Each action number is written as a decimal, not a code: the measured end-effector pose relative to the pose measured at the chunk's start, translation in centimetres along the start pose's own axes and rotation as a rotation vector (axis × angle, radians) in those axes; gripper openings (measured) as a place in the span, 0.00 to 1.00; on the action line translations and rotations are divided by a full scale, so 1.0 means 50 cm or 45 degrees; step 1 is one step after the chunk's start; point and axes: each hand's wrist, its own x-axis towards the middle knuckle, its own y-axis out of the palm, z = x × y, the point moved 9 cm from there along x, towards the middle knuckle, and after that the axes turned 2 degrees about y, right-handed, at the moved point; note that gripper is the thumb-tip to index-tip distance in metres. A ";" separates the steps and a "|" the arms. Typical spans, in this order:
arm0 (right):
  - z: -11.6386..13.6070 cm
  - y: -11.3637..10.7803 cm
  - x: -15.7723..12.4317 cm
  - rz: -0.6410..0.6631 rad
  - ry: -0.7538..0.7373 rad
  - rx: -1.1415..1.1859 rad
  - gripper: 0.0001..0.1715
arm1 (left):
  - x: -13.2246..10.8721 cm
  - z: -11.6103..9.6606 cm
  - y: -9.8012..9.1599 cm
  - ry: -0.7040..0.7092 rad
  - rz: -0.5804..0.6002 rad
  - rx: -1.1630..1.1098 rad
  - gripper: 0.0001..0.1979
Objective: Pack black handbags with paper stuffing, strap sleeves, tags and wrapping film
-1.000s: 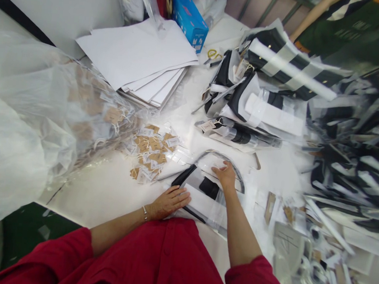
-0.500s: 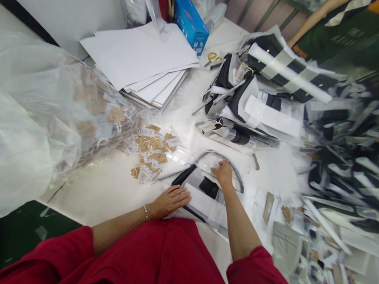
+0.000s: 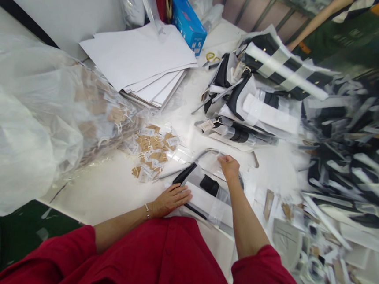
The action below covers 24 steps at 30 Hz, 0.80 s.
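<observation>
A black-and-white folded garment in a clear plastic bag (image 3: 204,195) lies on the white table (image 3: 112,188) right in front of me. My left hand (image 3: 173,199) rests flat on its near left corner, fingers stretched out. My right hand (image 3: 229,166) is at the bag's far end, fingers curled in a pinch on the bag's open flap. A heap of small brown paper tags (image 3: 152,150) with strings lies just left of the bag.
A big crumpled clear plastic sack (image 3: 29,114) fills the left. White card sheets (image 3: 140,62) and a blue box (image 3: 188,22) sit behind. Bagged black-and-white garments (image 3: 252,103) pile up at the back and right, with loose tags (image 3: 286,212).
My right hand has shifted slightly up and to the right along the bag's far end and closed its fingers into a pinch. My left hand has stayed put.
</observation>
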 end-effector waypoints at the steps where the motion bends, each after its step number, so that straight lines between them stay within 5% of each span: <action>1: 0.005 -0.011 0.005 -0.038 0.001 0.048 0.13 | 0.000 0.000 0.000 0.004 -0.001 0.003 0.23; 6: 0.034 -0.063 -0.007 -0.087 0.001 0.322 0.18 | -0.002 0.001 0.007 0.004 -0.016 0.014 0.22; 10: 0.079 -0.075 -0.122 0.110 -0.159 0.421 0.20 | -0.003 0.001 0.006 -0.006 -0.035 0.018 0.22; 14: 0.084 -0.031 -0.295 0.236 -0.461 0.280 0.16 | 0.000 -0.002 -0.005 0.013 -0.075 0.032 0.22; 17: 0.063 0.023 -0.393 0.121 -0.721 0.180 0.13 | 0.001 -0.003 -0.009 0.035 -0.118 0.037 0.20; 20: 0.038 0.064 -0.434 -0.065 -0.775 0.118 0.13 | 0.000 -0.005 -0.006 0.061 -0.129 0.025 0.20; 24: 0.026 0.059 -0.407 -0.138 -0.550 0.172 0.13 | -0.001 -0.003 0.000 0.059 -0.095 0.020 0.21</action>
